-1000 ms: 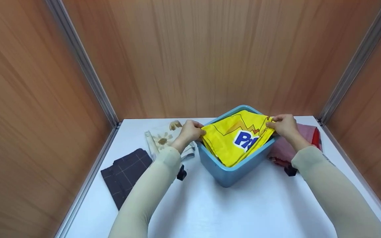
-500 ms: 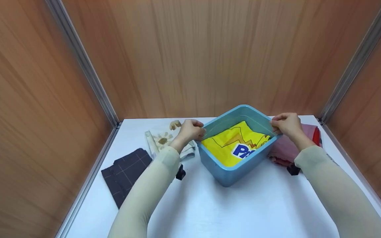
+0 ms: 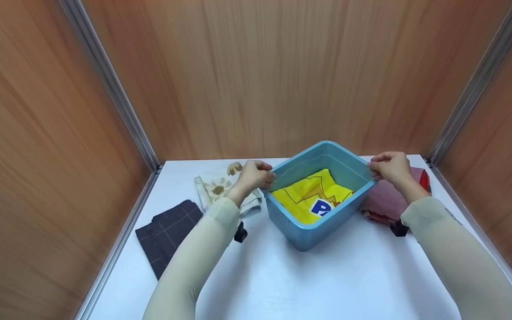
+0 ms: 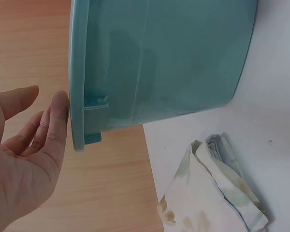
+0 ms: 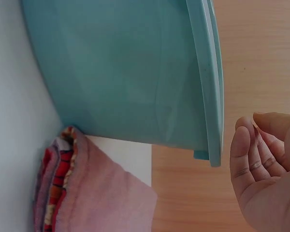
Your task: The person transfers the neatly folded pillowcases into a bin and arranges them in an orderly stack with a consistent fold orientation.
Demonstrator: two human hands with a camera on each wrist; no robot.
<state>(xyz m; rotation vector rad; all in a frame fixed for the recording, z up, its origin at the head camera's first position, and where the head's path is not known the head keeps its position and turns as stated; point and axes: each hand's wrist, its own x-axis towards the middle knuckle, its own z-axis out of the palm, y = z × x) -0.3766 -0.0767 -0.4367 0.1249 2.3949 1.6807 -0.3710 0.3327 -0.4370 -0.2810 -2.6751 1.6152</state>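
A yellow folded cloth with blue-and-white lettering lies low inside the blue plastic bin. My left hand is at the bin's left corner. In the left wrist view, its fingertips are at the outer edge of the rim, with the thumb apart and nothing held. Beside the right corner is my right hand, fingers loosely curled and thumb close to the index finger. The right wrist view shows that hand a small gap away from the rim, holding nothing.
A floral folded cloth and a dark checked cloth lie left of the bin on the white table. To the right lies a pink folded cloth with red edges. Wooden panels enclose the table.
Both hands have let go of the yellow cloth, which has dropped from rim height down into the bin. My right hand has shifted slightly right, away from the rim.
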